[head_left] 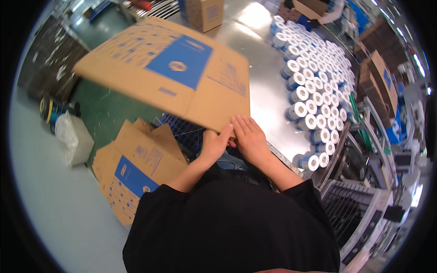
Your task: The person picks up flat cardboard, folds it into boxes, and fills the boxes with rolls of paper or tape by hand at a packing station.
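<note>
A flat, folded cardboard box (136, 77), brown with a blue printed panel, stretches away from me to the upper left. Both my hands grip its near corner, close together in front of my body. My left hand (215, 146) pinches the edge with the thumb on top; its other fingers are partly hidden. My right hand (250, 140) lies with its fingers over the corner, its thumb hidden beneath. Below, to the left, several more folded cardboard boxes (152, 157) lean in a stack beside a dark blue crate (184, 132).
A shiny metal table (268, 100) carries many white-topped rolls (314, 86) on the right. A co-worker's gloved hand (314, 23) is at an open carton at the far end. A standing carton (205, 14) is at the back; a plastic-wrapped white block (73, 139) lies left.
</note>
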`<state>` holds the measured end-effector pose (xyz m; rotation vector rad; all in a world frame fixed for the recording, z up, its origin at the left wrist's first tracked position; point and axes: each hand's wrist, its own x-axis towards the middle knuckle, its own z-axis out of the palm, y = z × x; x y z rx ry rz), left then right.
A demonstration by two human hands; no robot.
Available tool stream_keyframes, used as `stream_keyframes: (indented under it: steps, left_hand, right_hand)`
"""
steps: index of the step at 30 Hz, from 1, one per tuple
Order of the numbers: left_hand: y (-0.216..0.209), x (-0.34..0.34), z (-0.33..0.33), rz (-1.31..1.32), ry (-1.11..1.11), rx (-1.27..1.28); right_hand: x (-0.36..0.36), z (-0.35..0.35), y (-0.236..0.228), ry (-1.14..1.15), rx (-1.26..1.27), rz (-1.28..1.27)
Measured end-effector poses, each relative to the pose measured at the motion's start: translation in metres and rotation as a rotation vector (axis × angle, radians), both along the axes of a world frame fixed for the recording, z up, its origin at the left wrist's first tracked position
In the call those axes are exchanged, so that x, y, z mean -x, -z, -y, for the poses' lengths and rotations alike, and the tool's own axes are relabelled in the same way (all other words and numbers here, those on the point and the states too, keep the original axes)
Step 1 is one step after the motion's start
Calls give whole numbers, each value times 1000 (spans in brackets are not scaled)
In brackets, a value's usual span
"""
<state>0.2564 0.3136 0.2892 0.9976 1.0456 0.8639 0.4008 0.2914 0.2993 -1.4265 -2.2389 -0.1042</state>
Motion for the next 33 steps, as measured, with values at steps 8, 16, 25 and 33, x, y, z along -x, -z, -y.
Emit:
stream_keyframes:
  steps: [8,16,25,33]
  left_hand:
    - [-33,-21,-131,-553,-150,-1130]
    - [-13,-21,-281,-985,200,-1415]
    - [-30,-98,-342,-724,407,-1508]
    - [-27,-86,-369,-440,222,-1571]
  right_hand:
    - [-100,44,-58,390,343,-17]
    - [-166,53,-89,881,373,-5]
    - [-123,2,-79,1032,102,172]
    - [-180,-39,-98,1196,701,-246]
